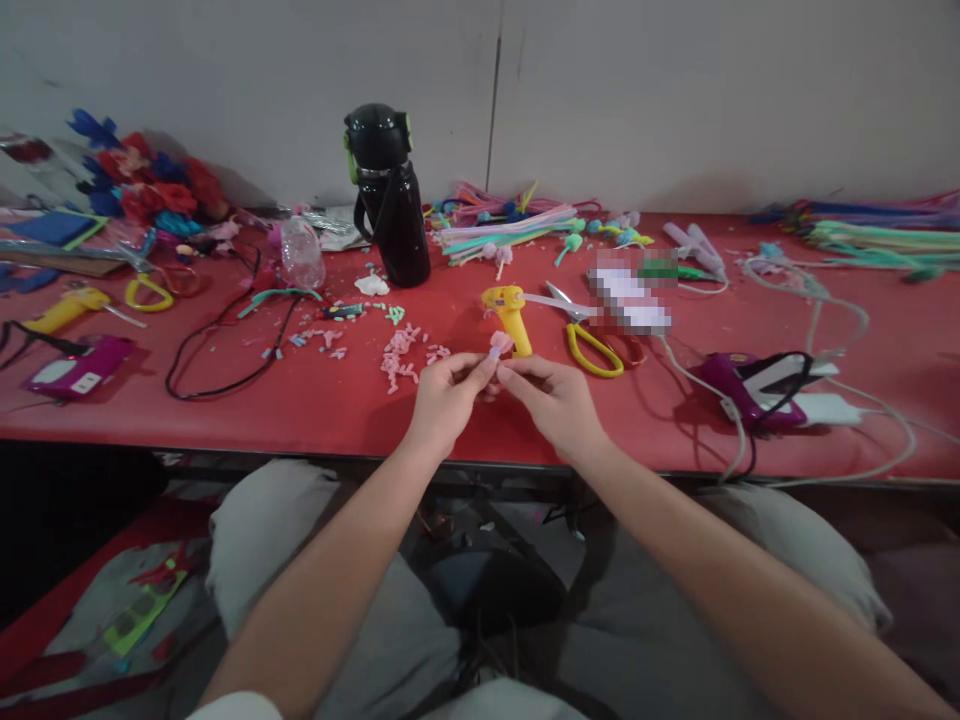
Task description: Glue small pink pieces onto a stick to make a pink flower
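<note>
A small pink fuzzy piece with a pale lilac part (501, 344), which looks like pipe-cleaner craft work, is pinched between both hands above the table's front half. My left hand (448, 398) grips it from the left with thumb and forefinger. From the right, my right hand (551, 398) closes on its lower end, fingertips nearly touching those of the left. Just behind the hands lies a yellow glue gun (511, 312) with a clear glue stick in its back. Yellow-handled scissors (595, 348) are to its right. Cut pink pieces (400, 352) are scattered left of the hands.
A black bottle (395, 220) stands at the back, with pipe-cleaner bundles (517, 230) beside it. Magenta power blocks (81, 366) and cables lie on both sides of the red table (360, 420). A second glue gun (66, 308) rests at left.
</note>
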Tool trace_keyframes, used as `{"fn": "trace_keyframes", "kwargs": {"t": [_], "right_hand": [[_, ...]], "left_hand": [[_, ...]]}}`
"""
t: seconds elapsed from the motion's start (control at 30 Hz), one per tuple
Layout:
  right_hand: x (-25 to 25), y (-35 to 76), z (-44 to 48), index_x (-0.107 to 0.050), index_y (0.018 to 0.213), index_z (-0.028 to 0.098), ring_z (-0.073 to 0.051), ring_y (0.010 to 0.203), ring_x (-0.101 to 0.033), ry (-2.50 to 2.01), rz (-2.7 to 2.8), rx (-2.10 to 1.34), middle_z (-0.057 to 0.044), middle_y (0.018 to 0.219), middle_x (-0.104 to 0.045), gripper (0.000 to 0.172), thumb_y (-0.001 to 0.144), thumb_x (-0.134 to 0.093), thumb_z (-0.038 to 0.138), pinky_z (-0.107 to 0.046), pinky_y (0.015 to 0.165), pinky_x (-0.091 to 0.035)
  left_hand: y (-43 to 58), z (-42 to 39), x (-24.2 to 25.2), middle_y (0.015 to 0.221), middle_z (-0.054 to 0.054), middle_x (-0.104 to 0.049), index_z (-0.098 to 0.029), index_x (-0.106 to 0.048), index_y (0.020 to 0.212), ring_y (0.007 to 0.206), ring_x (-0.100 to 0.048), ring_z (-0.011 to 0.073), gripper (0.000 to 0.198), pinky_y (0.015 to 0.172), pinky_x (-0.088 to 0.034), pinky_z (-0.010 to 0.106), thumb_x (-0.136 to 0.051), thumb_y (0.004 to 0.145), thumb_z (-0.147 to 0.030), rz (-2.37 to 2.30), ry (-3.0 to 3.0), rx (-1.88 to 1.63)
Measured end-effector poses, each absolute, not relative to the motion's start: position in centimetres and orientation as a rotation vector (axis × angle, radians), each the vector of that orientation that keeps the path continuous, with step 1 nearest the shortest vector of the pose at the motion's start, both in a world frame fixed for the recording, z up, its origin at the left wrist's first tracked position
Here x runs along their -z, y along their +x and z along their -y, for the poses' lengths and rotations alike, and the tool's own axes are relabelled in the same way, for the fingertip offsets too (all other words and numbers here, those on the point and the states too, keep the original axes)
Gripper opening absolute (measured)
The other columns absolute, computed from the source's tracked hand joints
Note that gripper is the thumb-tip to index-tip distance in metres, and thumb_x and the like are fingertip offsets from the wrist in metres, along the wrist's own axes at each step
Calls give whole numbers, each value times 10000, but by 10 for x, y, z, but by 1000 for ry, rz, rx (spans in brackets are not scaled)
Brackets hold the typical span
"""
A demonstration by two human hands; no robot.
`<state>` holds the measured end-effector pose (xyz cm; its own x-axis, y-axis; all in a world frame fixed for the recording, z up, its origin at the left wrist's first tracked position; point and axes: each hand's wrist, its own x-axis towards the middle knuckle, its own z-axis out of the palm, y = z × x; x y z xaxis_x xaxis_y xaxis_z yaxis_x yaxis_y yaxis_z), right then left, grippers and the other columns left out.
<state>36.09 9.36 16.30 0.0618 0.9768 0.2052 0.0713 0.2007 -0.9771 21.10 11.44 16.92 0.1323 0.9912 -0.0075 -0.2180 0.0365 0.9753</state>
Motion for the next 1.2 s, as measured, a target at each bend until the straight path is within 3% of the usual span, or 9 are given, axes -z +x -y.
{"fn": "trace_keyframes", "kwargs": {"t": [0.17, 0.33, 0.43, 0.5, 0.6, 0.67, 0.9, 1.03, 1.2], "right_hand": [[-165, 392, -114, -716, 802, 206, -194, 700, -641, -1302, 1508, -579, -53, 779, -723, 189, 850, -674, 384, -352, 664, -502], [-156, 401, -152, -707, 1031, 191, -230, 798, -634, -1426, 1589, -428, -115, 1014, -721, 432, 797, -749, 551, -407, 748, -510], [-149, 396, -167, -700, 919, 204, -237, 786, -596, -1457, 1736, -434, -96, 907, -692, 413, 804, -742, 598, -409, 754, -486], [-145, 395, -170, -687, 859, 211, -225, 756, -575, -1448, 1748, -475, -72, 842, -666, 343, 844, -710, 552, -400, 744, -470], [-141, 399, -168, -699, 976, 214, -219, 810, -611, -1344, 1611, -623, -57, 930, -697, 211, 853, -690, 385, -400, 800, -482], [-141, 402, -166, -692, 1029, 221, -225, 865, -635, -1276, 1498, -741, -45, 968, -713, 259, 784, -722, 298, -400, 831, -492], [-151, 399, -154, -641, 923, 252, -152, 542, -559, -1085, 1213, -1160, 19, 738, -685, 299, 634, -714, 225, -341, 572, -458], [-156, 397, -148, -641, 880, 248, -126, 491, -525, -1096, 1141, -1159, 16, 725, -702, 267, 641, -762, 266, -314, 514, -423], [-158, 399, -144, -682, 744, 209, -122, 460, -475, -1200, 1270, -1142, 6, 533, -581, 284, 757, -780, 475, -300, 466, -341]], "left_hand": [[186, -132, -171, 656, 14, -664, -164, -727, 774, 538, -578, 92, 266, 530, -472, 214, -718, 872, -411, -1128, 1348, -1165], [169, -142, -177, 595, 4, -632, -172, -717, 724, 498, -530, 94, 272, 495, -405, 226, -672, 905, -370, -1290, 1647, -1080], [166, -144, -173, 607, 9, -654, -179, -734, 748, 528, -552, 112, 254, 506, -405, 236, -680, 900, -376, -1297, 1755, -1086], [165, -146, -168, 624, 16, -672, -182, -736, 741, 550, -568, 121, 266, 520, -411, 242, -682, 900, -388, -1283, 1831, -1128], [161, -152, -163, 611, 14, -668, -189, -733, 715, 540, -557, 122, 297, 523, -409, 251, -679, 908, -409, -1271, 1934, -1200], [157, -156, -163, 631, 17, -686, -194, -741, 724, 550, -569, 127, 296, 537, -425, 256, -679, 912, -415, -1259, 2001, -1215], [144, -168, -165, 659, 34, -702, -188, -758, 746, 566, -584, 127, 306, 547, -440, 255, -679, 927, -422, -1244, 2070, -1242], [138, -169, -163, 651, 29, -693, -187, -762, 749, 557, -564, 118, 288, 545, -427, 251, -689, 923, -405, -1215, 2108, -1228], [137, -169, -162, 653, 34, -707, -191, -772, 746, 562, -579, 122, 297, 545, -429, 251, -688, 920, -416, -1213, 2061, -1247]]}}
